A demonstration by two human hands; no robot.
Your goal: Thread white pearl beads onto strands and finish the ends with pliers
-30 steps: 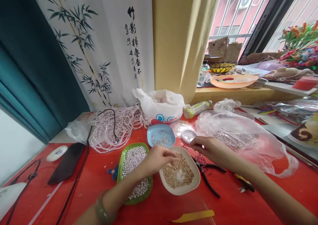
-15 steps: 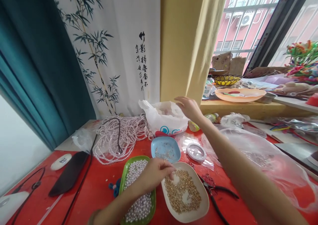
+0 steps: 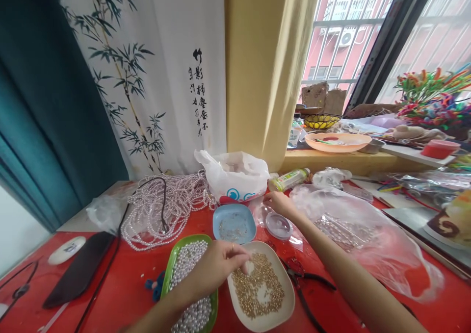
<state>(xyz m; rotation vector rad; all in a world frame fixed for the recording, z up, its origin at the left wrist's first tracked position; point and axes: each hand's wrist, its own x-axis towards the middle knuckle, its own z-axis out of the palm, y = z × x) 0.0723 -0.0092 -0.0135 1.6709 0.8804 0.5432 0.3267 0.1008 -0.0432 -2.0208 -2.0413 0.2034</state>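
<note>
My left hand (image 3: 225,260) hovers over the inner edges of two bead trays, its thumb and forefinger pinched together on something too small to make out. Below it, the green tray (image 3: 170,269) holds silvery-white pearl beads (image 3: 195,313), and the cream tray (image 3: 289,311) holds small gold beads (image 3: 263,286). Farther off, my right hand (image 3: 280,204) is raised above a round clear lid (image 3: 278,226), fingertips together; what they hold, if anything, does not show. A blue tray (image 3: 217,225) with tiny clear bits stands between the hands and the white plastic bag (image 3: 239,178).
Black-handled pliers (image 3: 302,289) lie right of the cream tray. Pearl strands (image 3: 162,210) are heaped back left, near a black phone-like slab (image 3: 79,271) and a cable. A clear plastic bag (image 3: 390,254) spreads under my right forearm. A drink bottle (image 3: 290,180) lies at the back.
My right hand has come down from in front of the white bag to above the round lid. The left hand stays pinched over the trays. The view has turned slightly to the right.
</note>
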